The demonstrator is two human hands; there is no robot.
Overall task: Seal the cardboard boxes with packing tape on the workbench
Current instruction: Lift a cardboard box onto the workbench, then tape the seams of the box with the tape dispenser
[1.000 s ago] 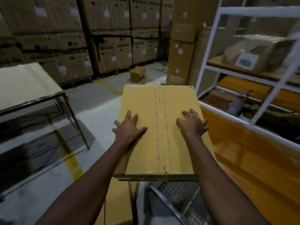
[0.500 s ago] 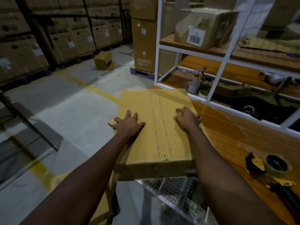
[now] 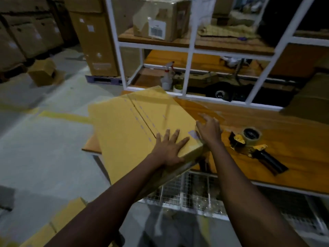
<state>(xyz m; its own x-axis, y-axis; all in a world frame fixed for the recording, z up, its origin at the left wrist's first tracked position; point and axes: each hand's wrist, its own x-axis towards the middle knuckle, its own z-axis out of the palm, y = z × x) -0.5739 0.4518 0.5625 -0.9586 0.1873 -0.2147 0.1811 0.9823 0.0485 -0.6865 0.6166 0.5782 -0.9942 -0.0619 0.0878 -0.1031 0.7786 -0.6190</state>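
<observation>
Lying askew on the left end of the bench (image 3: 293,139), past its front edge, the box (image 3: 135,125) looks stiff, flat and probably light, apt to slide. The left hand (image 3: 169,148) presses flat on top, fingers spread; the right hand (image 3: 209,129) hangs open at the corner, contact unclear. Best gripped by its edges. The tape gun (image 3: 252,143) rests mid-bench.

Your table (image 3: 249,122) is shiny orange-brown wood. A flat yellow-brown cardboard box (image 3: 135,125) lies on its left end, turned at a slant. The near part of the box sticks out past the table's edge. To the right of the box, not touching it, lies a tape gun (image 3: 252,145) with a roll of tape on it. A white rack (image 3: 188,72) stands along the back of the table.
</observation>
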